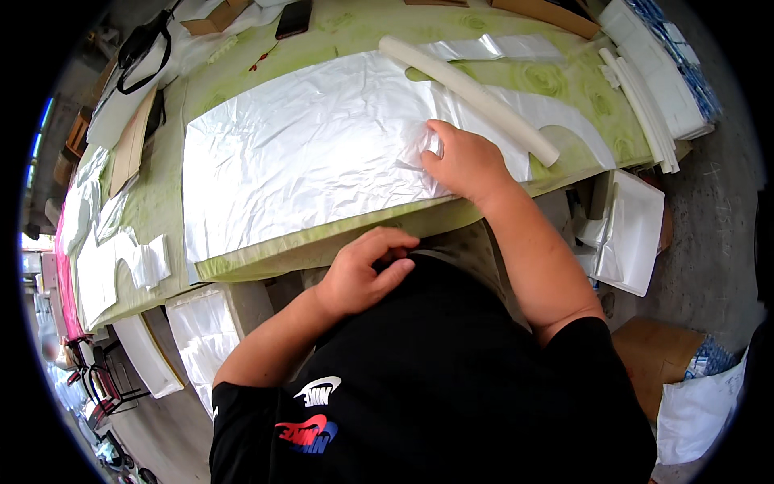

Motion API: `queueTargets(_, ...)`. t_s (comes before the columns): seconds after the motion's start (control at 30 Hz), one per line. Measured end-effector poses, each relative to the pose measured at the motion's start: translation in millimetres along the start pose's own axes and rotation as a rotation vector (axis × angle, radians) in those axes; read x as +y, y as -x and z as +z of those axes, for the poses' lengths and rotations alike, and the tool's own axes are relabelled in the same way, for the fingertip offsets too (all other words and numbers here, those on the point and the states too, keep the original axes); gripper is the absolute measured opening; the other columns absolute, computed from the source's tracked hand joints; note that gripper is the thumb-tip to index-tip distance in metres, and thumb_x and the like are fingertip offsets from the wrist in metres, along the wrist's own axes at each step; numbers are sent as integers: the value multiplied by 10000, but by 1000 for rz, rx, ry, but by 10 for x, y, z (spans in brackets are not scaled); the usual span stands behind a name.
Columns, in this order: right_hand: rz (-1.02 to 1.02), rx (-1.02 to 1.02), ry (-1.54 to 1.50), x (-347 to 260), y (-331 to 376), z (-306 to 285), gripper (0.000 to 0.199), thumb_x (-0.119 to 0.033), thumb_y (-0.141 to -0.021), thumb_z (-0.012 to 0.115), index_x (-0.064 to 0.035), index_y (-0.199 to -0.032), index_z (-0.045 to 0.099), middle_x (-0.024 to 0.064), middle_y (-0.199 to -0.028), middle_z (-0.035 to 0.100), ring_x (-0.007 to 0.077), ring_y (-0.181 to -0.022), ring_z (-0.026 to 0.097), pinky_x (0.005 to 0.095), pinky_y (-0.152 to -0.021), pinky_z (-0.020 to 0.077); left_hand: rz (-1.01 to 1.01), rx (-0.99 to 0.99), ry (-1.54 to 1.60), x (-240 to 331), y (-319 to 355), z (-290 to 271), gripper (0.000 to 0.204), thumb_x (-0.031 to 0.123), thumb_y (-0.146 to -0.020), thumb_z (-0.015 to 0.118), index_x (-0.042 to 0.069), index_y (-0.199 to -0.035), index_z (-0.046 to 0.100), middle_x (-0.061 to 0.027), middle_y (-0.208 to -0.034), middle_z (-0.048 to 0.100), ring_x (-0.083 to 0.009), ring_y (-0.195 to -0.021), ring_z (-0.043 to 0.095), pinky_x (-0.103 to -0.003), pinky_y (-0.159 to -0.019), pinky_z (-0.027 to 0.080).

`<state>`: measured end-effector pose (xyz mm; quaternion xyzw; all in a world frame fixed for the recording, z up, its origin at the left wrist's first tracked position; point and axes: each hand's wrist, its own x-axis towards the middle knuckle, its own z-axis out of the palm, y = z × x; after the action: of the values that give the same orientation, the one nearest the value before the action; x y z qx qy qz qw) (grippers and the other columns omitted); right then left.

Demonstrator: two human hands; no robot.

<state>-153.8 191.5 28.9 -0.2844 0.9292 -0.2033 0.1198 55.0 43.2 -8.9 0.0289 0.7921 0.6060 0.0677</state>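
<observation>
Probably light, soft and slippery, the white plastic bag (298, 141) lies across your bench (165, 185), best gripped where bunched. Your right hand (472, 164) pinches it there; your left hand's (360, 274) fingers curl loosely, empty

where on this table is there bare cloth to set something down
Bare green cloth shows between the left edge of the plastic sheet and the cardboard, and at the back between the phone and the pale roll. Mid-table is crowded: the right hand touches the sheet and the roll lies across its right part.
</observation>
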Motion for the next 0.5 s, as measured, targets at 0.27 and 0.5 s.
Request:
queueTargets(0.27, -403, -100, -147, -136, 737, 190, 409, -262, -849, 691, -95, -1222, 700, 135, -1045, 690, 345, -1014, 629, 432, -904, 525, -388, 183, 1105, -284, -99, 148, 386, 282, -1082, 533, 25, -1369, 519, -131, -1283, 635, -206, -1164, 627, -382, -1024, 493)
queueTargets(0.5, -145, -104, -924, -220, 1022, 501, 342, -57, -932, 689, -42, -1257, 586, 16, -989, 588, 94, -863, 536, 255, -768, 479, -380, 409, 1094, -101, 43, 219, 266, 217, -1066, 562, 15, -1239, 552, -98, -1160, 653, -188, -1069, 642, -348, -956, 523)
